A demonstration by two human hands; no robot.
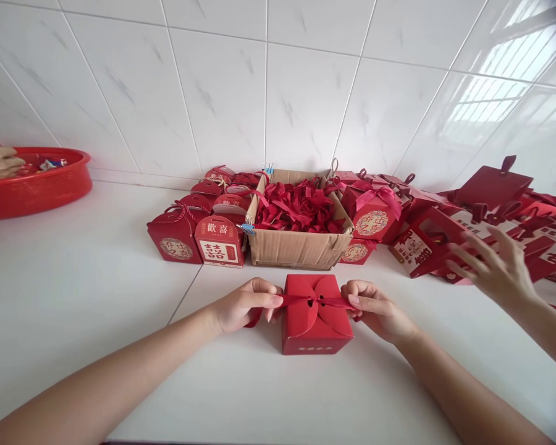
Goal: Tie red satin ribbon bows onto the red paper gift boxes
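A red gift box (317, 337) sits on the white tabletop in front of me, its curved top flaps folded together. Across the top runs a dark red ribbon (336, 302), crossing near two small holes in the middle. My left hand (246, 304) pinches one end of the ribbon at the box's left side, with a loose tail hanging below the fingers. On the opposite side, my right hand (379, 309) pinches the other end, thumb against the curled fingers. The ribbon is stretched between both hands.
Behind the box stands a cardboard carton (299, 250) full of red ribbons. Finished-looking red boxes (173, 238) are stacked left of it, more boxes (370, 216) right. A co-worker's hand (505, 272) reaches over unfolded boxes. A red basin (37, 194) stands far left.
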